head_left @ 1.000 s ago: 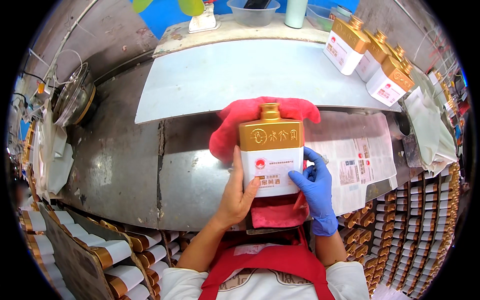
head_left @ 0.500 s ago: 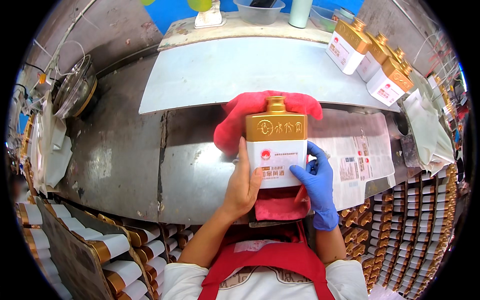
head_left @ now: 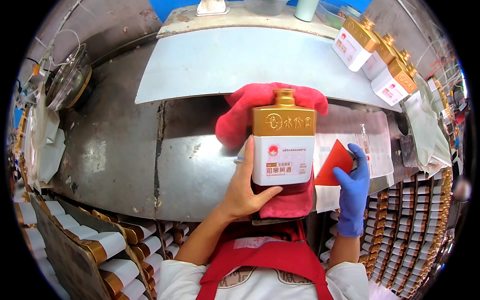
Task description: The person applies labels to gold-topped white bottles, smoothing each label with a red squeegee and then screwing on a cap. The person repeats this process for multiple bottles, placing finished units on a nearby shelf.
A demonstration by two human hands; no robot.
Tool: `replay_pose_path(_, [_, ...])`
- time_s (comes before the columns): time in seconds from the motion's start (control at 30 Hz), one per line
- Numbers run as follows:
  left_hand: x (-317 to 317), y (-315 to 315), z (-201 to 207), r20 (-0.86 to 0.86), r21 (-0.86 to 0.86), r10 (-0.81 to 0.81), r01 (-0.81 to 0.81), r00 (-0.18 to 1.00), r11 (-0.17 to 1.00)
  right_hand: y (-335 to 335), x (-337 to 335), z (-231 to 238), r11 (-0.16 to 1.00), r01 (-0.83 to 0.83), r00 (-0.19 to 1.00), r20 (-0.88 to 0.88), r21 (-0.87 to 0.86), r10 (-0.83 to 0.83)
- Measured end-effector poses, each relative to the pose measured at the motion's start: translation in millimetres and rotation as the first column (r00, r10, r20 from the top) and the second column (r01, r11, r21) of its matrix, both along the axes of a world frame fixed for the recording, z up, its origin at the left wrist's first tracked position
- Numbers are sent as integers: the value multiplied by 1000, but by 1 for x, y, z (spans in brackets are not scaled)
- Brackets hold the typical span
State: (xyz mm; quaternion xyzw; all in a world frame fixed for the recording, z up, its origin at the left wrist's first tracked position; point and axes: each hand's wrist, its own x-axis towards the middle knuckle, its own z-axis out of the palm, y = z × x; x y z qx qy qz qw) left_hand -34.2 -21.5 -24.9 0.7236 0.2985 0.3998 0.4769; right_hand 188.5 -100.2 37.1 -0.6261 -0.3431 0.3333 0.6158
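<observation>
The left hand holds the gold-and-white bottle at frame centre, fingers along its left side. Right of centre, the gloved right hand pinches a flat red piece between thumb and fingers.

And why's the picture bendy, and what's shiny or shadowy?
Head view: the fisheye lens bends the board and leaves black corners; head view again: glare brightens the table left of the bottle, and shadow darkens it below the board.

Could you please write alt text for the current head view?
The bare left hand holds a gold-and-white bottle with red cloth behind it; the blue-gloved right hand holds a red triangular piece. More bottles stand at upper right.
</observation>
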Motion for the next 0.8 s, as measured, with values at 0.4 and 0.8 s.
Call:
replay_pose_path(0.4, [3, 2, -3, 0, 54, 44, -44, 999, 998, 18, -50, 3, 968, -243, 940, 260, 63, 219])
replay_pose_path(0.8, [2, 3, -3, -2, 100, 61, -61, 998, 993, 23, -49, -5, 962, -257, 934, 280, 91, 223])
